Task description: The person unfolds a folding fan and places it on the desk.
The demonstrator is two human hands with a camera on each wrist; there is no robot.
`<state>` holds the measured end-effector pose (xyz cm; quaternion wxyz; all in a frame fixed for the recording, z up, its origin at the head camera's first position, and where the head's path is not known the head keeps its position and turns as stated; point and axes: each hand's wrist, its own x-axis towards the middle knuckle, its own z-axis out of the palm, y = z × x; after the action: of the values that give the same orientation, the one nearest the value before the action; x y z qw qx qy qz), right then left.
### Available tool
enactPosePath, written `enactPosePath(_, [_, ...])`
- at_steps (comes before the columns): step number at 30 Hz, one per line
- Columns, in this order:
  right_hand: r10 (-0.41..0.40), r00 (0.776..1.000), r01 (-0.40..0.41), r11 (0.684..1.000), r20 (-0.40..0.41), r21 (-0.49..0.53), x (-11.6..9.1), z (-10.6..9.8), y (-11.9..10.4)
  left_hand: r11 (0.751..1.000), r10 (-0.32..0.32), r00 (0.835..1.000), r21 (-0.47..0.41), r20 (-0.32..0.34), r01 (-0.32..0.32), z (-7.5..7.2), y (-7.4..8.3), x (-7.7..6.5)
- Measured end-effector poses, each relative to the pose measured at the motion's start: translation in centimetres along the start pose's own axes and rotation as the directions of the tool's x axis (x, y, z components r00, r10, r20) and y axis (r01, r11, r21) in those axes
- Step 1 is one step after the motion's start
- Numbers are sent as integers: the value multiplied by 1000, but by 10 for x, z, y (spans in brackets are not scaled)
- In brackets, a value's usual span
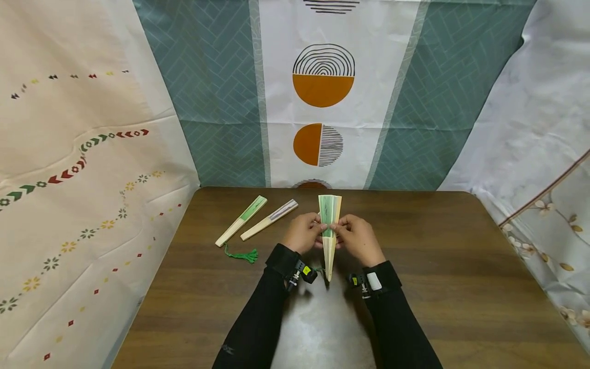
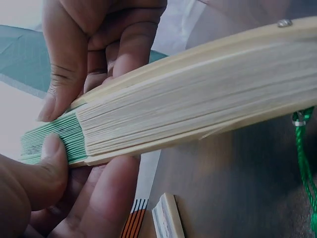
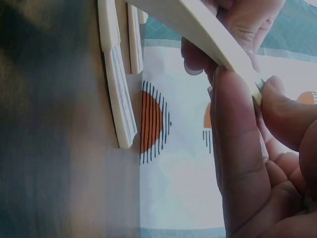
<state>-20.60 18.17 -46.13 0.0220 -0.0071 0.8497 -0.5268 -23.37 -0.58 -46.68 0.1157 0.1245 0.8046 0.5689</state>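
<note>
Both hands hold a hand fan (image 1: pixel 329 246) upright above the table, its pivot end down and its green leaf at the top. The fan is slightly spread, its ribs packed close together. My left hand (image 1: pixel 301 233) pinches the left side of the leaf between thumb and fingers; my right hand (image 1: pixel 358 240) pinches the right side. In the left wrist view, a green tassel (image 2: pixel 307 171) hangs from the fan's pivot end. The right wrist view shows the fan's pale outer guard (image 3: pixel 213 39) between the fingertips.
Left of the hands, two folded fans lie on the brown table (image 1: pixel 438 256): a green-leaf fan (image 1: pixel 241 221) with a green tassel (image 1: pixel 246 255), and a fan with a greyish leaf (image 1: pixel 269 220). Patterned cloths (image 1: pixel 221 92) hang behind and at both sides.
</note>
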Motion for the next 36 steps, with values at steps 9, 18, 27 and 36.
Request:
enactPosePath(9, [48,998,-46,998,-40,54,0,-4,-1,995,4,999,-101,-40,-8,-2,-2,3])
enactPosePath(18, [78,992,-66,991,-99,120,0,-10,-2,979,-12,996,-204,-83,-6,-7,-2,2])
enactPosePath(27, [123,983,-96,976,-134,198,-2,-14,-4,962,-46,990,-274,-136,7,-12,-3,1])
enactPosePath(36, [137,977,-91,960,-161,264,-2,-18,-2,954,-13,984,-298,-177,-41,-19,-1,0])
